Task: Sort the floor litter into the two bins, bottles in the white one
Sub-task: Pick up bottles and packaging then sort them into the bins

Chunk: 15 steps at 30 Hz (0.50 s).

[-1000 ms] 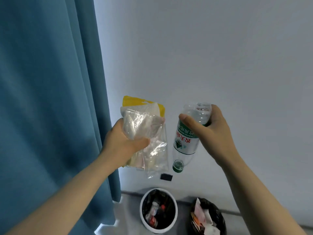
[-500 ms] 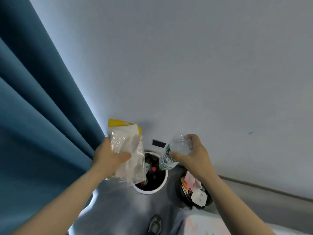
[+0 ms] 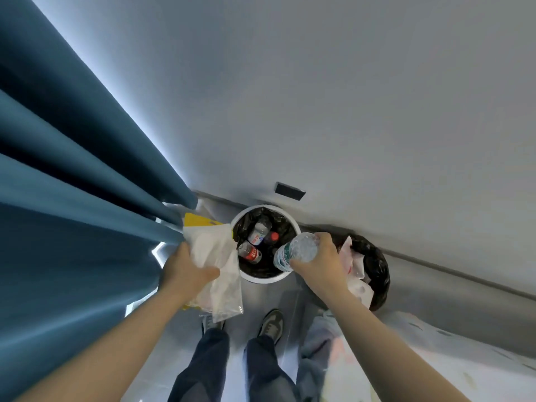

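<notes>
My right hand (image 3: 323, 264) grips a clear plastic bottle (image 3: 294, 252) with a green and white label, held neck down over the right rim of the white bin (image 3: 262, 278). That bin has a black liner and several bottles with red labels inside. My left hand (image 3: 185, 271) holds a bunch of clear plastic wrappers (image 3: 217, 271) with a yellow packet behind them, just left of the white bin. A black bin (image 3: 377, 274) stuffed with paper and wrappers stands to the right, partly hidden behind my right hand.
A blue curtain (image 3: 72, 213) hangs at the left. The grey wall (image 3: 319, 97) with a dark socket plate (image 3: 290, 191) runs behind the bins. My two shoes (image 3: 271, 324) stand on the grey floor below the bins. A pale bedsheet (image 3: 420, 358) lies at the lower right.
The view has tilted down to the bins. Both hands have come lower, and the bottle is now over the white bin's rim with its neck pointing down.
</notes>
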{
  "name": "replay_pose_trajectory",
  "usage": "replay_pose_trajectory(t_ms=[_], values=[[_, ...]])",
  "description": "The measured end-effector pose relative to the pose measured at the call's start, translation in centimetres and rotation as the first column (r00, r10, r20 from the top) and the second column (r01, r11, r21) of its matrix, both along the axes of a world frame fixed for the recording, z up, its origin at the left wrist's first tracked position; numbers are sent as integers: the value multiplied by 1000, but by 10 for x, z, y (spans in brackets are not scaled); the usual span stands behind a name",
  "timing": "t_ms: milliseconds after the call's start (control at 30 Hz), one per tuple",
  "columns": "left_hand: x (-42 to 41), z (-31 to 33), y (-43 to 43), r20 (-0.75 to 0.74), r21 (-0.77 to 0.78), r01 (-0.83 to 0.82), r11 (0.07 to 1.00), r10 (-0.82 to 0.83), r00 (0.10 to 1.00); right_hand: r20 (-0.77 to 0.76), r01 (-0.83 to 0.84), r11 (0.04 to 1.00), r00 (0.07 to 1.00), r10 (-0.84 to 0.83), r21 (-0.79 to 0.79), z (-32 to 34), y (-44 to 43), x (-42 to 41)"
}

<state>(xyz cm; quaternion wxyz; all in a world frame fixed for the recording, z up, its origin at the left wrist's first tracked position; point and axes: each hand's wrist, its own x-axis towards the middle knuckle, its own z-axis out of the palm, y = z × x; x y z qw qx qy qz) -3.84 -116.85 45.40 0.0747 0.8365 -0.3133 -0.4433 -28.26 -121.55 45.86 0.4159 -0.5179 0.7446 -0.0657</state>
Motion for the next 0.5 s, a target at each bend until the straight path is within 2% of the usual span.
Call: replay_pose_trajectory(t_ms=[233, 500], values=[[1, -71, 1, -22, 76, 78, 994, -77, 997, -76, -28, 996, 997, 34, 84, -90, 6, 18], [6, -149, -4, -51, 98, 73, 992, -68, 996, -135, -8, 990, 990, 27, 142, -182, 6, 31]])
